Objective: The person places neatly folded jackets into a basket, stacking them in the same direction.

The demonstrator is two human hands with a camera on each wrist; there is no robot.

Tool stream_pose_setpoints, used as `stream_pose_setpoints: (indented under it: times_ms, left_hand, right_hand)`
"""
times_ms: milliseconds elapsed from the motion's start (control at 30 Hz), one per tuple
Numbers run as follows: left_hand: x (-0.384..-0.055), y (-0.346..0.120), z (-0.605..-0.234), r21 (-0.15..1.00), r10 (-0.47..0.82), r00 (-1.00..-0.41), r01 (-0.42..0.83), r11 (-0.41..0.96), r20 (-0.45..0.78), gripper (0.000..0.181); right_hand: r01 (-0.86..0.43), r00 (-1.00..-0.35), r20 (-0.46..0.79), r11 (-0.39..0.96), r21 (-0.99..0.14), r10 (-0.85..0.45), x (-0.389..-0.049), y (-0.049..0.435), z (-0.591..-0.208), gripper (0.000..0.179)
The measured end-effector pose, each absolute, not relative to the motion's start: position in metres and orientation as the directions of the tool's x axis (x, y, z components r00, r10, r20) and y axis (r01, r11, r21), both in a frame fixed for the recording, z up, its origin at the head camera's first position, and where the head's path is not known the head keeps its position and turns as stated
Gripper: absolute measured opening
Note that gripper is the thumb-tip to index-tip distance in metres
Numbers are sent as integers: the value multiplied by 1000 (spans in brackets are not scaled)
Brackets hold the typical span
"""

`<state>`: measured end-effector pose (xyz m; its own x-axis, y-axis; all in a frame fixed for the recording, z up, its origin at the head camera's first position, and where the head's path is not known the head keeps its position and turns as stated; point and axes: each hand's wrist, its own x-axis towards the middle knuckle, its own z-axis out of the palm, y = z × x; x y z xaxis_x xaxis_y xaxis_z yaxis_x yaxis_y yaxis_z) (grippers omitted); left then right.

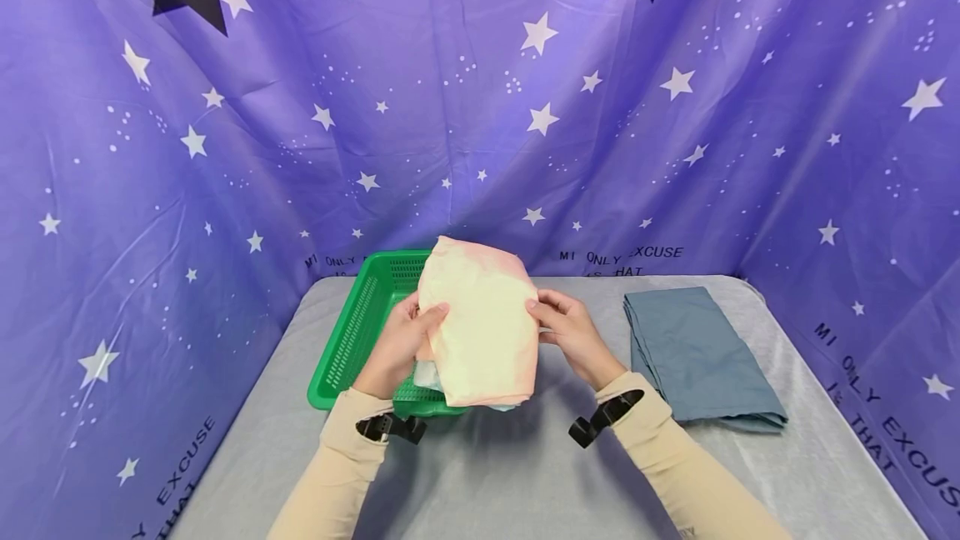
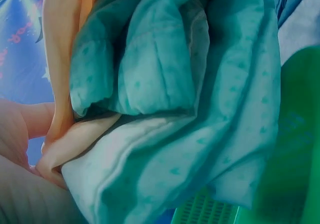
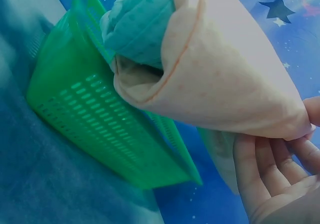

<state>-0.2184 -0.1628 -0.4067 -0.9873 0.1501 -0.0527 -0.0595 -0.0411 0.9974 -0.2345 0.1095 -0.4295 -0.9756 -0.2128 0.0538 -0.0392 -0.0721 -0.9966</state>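
Left fingers (image 1: 431, 319), right fingers (image 1: 545, 314) pinched on opposite edges of peach cloth (image 1: 483, 332), its bulk between them.

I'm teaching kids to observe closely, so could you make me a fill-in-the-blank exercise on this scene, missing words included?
The left hand and right hand hold the pale cloth, which in the head view partly hides the ____ basket.
The folded blue-gray cloth lies on the person's ____ side.
The purple curtain carries white five-pointed ____.
Missing words: green; right; stars.

free: tabletop (image 1: 487, 482) between sleeves (image 1: 337, 457) | blocked centre: pink cloth (image 1: 483, 323) | blocked left: green basket (image 1: 341, 348)
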Motion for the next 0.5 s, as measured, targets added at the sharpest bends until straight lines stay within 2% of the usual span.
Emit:
stream_pose_setpoints:
  times_ms: [500]
  left_hand:
    - [-228,-195,-397,994,154,-983,-103,-28,-97,44]
  right_hand:
    - [-2,-950,27,-80,-997,-310,-246,81,-426,44]
